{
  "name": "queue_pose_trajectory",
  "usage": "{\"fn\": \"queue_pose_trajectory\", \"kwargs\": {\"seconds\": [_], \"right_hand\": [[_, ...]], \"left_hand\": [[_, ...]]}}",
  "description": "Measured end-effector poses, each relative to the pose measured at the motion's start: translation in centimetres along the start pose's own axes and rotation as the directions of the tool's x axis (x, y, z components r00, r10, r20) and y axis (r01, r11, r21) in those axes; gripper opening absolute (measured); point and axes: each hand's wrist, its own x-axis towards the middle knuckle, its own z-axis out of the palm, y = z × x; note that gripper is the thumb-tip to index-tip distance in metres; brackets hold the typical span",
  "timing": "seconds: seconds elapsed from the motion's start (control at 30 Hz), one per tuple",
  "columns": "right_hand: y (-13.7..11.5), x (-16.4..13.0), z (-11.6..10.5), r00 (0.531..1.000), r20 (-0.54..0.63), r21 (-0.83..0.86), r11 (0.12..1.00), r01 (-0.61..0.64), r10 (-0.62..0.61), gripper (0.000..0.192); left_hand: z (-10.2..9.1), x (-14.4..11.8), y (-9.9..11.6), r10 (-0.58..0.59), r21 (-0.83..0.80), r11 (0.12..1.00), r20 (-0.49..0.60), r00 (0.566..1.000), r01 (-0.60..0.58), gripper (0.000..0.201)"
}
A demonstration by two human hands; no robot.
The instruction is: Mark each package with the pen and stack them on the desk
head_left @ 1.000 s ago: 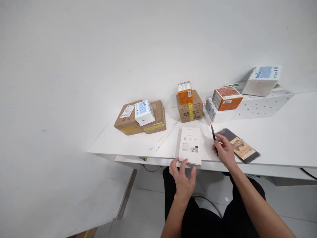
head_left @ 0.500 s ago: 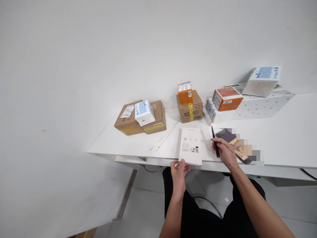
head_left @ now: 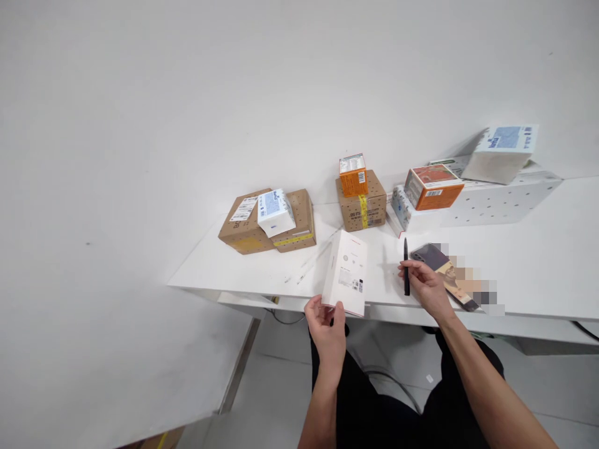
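Observation:
My left hand [head_left: 327, 324] grips the near end of a slim white box [head_left: 347, 274], thumb on its printed face and fingers at its left edge. The box is tilted, so its left side shows, along with small icons, a label and a code on its face. In my right hand [head_left: 427, 287] a black pen [head_left: 406, 268] is held between thumb and fingers, its tip pointing away from me, to the right of the box and apart from it. Just right of that hand lies a phone [head_left: 428, 254] with a picture on its back, partly pixelated.
On the white table [head_left: 538, 262], along the wall, stand two brown cartons [head_left: 241, 231] with a white-blue pack [head_left: 276, 212] on top. Another brown carton [head_left: 349, 215] carries an orange box [head_left: 354, 181]. Further right, a second orange box [head_left: 437, 196] and another white-blue pack [head_left: 500, 153] rest on white boxes [head_left: 491, 202].
The white box has moved left and tipped up from lying flat, its left side now showing. My left hand has shifted left with it. The pen in my right hand has turned more upright.

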Motion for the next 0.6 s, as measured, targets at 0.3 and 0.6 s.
{"fn": "queue_pose_trajectory", "kwargs": {"seconds": [0.3, 0.6], "right_hand": [[-0.4, -0.1, 0.4, 0.999, -0.048, 0.053, 0.998, 0.015, -0.012, 0.027], [-2.0, -0.9, 1.3, 0.897, -0.426, -0.061, 0.993, 0.103, -0.119, 0.024]], "left_hand": [[1.3, -1.4, -0.2, 0.812, 0.361, 0.380, 0.312, 0.494, -0.852, 0.047], [3.4, -4.5, -1.9, 0.698, 0.413, 0.341, 0.491, 0.522, -0.845, 0.029]]}}
